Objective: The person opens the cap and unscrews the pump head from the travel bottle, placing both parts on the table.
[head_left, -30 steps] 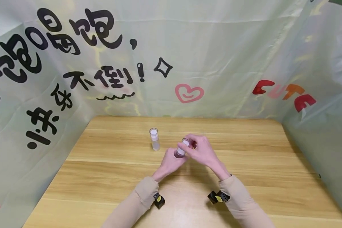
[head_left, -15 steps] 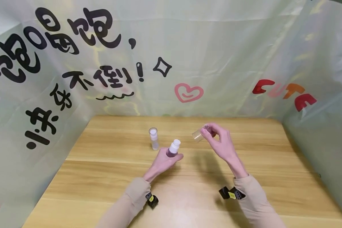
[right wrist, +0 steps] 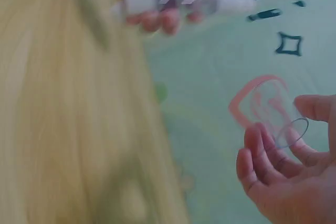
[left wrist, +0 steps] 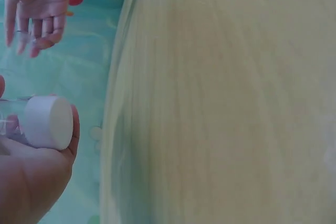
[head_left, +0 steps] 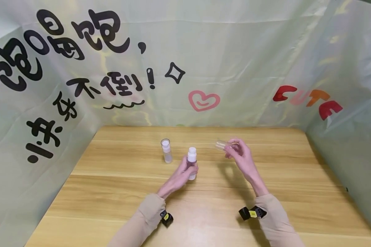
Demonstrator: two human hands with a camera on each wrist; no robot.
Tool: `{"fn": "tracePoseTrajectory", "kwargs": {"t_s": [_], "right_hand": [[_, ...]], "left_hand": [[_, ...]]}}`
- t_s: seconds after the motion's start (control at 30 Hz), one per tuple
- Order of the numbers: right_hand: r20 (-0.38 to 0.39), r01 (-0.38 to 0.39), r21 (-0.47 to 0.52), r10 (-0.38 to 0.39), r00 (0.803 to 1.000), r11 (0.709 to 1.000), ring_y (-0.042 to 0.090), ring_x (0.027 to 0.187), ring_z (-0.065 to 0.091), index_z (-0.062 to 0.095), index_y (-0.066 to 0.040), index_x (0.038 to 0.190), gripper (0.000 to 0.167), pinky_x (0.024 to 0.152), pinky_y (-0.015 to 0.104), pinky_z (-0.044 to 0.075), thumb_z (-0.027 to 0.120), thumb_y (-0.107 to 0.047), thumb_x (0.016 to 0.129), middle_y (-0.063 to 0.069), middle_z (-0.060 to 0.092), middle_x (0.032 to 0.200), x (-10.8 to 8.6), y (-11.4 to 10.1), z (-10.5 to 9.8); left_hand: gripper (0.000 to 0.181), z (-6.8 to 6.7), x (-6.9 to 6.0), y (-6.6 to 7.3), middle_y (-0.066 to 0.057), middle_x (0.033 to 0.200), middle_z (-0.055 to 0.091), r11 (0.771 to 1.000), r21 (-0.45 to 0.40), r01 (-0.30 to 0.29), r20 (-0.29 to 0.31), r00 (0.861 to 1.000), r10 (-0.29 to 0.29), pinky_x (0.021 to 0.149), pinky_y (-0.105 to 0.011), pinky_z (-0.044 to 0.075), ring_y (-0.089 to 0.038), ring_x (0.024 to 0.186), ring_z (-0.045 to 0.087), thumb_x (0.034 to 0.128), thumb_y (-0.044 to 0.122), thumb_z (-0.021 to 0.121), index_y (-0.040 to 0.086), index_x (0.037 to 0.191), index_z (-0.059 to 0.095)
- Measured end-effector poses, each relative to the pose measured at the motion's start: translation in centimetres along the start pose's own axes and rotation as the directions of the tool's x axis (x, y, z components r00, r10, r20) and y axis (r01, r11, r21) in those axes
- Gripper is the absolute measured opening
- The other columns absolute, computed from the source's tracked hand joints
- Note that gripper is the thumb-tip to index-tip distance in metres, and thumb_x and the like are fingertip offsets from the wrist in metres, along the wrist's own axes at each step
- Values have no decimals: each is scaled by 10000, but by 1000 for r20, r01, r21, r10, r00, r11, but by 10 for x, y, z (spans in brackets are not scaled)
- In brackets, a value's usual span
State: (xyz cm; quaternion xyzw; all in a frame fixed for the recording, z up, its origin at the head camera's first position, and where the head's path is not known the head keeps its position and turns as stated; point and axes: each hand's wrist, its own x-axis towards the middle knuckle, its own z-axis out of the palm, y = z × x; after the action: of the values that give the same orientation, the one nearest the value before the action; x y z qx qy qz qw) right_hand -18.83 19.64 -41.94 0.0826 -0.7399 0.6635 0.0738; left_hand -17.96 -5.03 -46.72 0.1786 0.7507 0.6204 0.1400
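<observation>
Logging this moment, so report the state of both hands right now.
Left hand: closed, holding the white-topped bottle.
Right hand: pinching the clear cap.

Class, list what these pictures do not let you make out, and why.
Head: part of the held bottle, behind the left hand.
Head: one end of the clear cap, behind the right hand.
Head: whether the standing bottle bears print, too small.
Left wrist: one end of the held bottle, cut off by the left edge.
</observation>
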Motion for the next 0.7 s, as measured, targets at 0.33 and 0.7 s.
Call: {"fn": "tracePoseTrajectory", "kwargs": {"t_s": [0.33,0.7], "right_hand": [[34,10,-718,20,999,696,165,683,535,630,-23,1152,350,626,274,431,656,-304,946,88,620,791,3,12,-42],[-8,-48,-847,77,997,530,248,770,638,656,-66,1150,371,609,332,458,665,-342,900,137,708,931,-3,15,-63]], "left_hand": [[442,7,3,0,-212,1297,537,995,63,-81,41,996,78,1140,-499,420,-338,1273,543,1051,209,493,-22,1394,336],[418,14,7,2,-224,1276,555,991,70,-112,-49,992,115,1100,-488,472,-366,1245,563,939,110,674,-16,1318,551]]}}
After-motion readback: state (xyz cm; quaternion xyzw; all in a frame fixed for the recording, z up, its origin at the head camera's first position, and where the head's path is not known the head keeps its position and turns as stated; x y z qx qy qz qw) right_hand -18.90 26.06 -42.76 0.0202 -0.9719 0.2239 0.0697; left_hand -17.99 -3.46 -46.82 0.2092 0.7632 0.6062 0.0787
